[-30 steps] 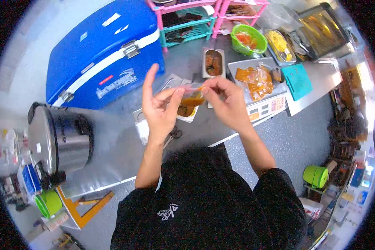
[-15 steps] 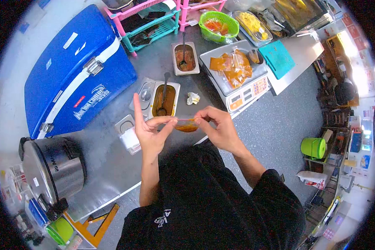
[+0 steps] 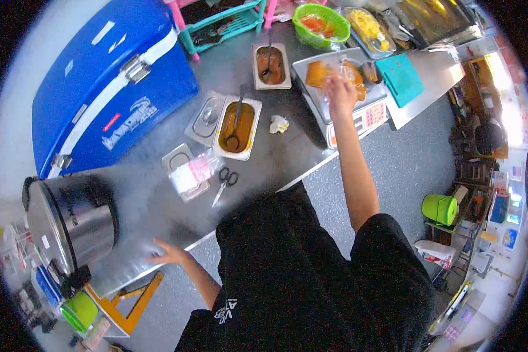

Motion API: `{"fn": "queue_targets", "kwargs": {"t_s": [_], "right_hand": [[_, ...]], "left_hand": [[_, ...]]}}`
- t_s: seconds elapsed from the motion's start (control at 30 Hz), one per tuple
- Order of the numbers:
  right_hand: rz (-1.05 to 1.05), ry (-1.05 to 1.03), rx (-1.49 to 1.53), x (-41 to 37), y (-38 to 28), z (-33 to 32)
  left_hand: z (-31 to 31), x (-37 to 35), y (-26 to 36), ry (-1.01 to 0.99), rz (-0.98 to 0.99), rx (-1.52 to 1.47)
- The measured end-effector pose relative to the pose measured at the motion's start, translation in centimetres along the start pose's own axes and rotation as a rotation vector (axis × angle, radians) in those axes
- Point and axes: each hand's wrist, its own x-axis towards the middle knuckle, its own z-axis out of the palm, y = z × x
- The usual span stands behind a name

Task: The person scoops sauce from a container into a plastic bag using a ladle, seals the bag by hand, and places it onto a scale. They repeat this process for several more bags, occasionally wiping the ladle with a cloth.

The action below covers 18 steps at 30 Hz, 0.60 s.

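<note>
steel counter point(image 3: 152, 220), cluttered. right hand point(image 3: 339, 94) reaches over the bags point(image 3: 315, 73) piled on the scale point(image 3: 372, 114), fingers curled down; whether it grips 1, i cannot tell. left hand point(image 3: 169, 253) rests spread and empty at the counter edge. probably best to lay bags flat, mid-pile, so none slides off.

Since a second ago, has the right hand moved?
Yes. The right hand has left the spot near the sauce tray, in front of the body, and reached out to the scale, now over the orange packets on its platform.
</note>
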Motion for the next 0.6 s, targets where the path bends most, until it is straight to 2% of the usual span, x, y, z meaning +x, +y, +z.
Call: {"fn": "queue_targets", "kwargs": {"t_s": [0.03, 0.07, 0.1, 0.13, 0.17, 0.23, 0.33, 0.37, 0.43, 0.5, 0.53, 0.6], "right_hand": [[0.033, 0.068, 0.078, 0.2, 1.6, -1.5], [0.069, 0.130, 0.155, 0.3, 2.6, -2.1], [0.083, 0.131, 0.101, -0.4, 2.7, -2.1], [0.103, 0.126, 0.050, -2.4, 2.6, -2.0], [0.126, 0.120, 0.000, -4.6, 2.7, -1.8], [0.140, 0.008, -0.169, -9.0, 1.7, 0.4], [0.023, -0.214, -0.462, -14.3, 2.6, 2.2], [0.013, -0.287, -0.548, -15.9, 3.6, 2.2], [0.025, -0.429, -0.711, -19.1, 5.9, 2.7], [-0.010, -0.550, -0.793, -21.8, 5.6, 5.1], [0.005, -0.623, -0.805, -22.8, 4.9, 6.4], [0.026, -0.767, -0.827, -23.8, 3.2, 8.3]], "left_hand": [[0.6, -0.1, -4.0, 0.198, -0.128, 0.225], [-0.3, -1.0, -4.7, 0.182, -0.325, 0.163], [-1.8, -2.4, -3.3, -0.092, -0.653, -0.322], [-3.4, -3.5, -0.3, -0.326, -1.001, -0.674], [-4.2, -4.0, 1.8, -0.455, -1.190, -0.832], [-5.5, -3.8, 4.4, -0.522, -1.333, -0.961], [-6.2, -4.0, 4.6, -0.555, -1.161, -0.882], [-5.9, -5.1, 4.6, -0.576, -0.795, -0.948], [-6.0, -7.0, 10.4, -0.303, -0.015, -0.403], [-4.9, -6.7, 15.7, -0.656, 0.552, -0.330], [-2.5, -7.2, 16.7, -0.794, 0.705, -0.371], [1.3, -9.4, 20.5, -0.844, 0.850, -0.384]]}}
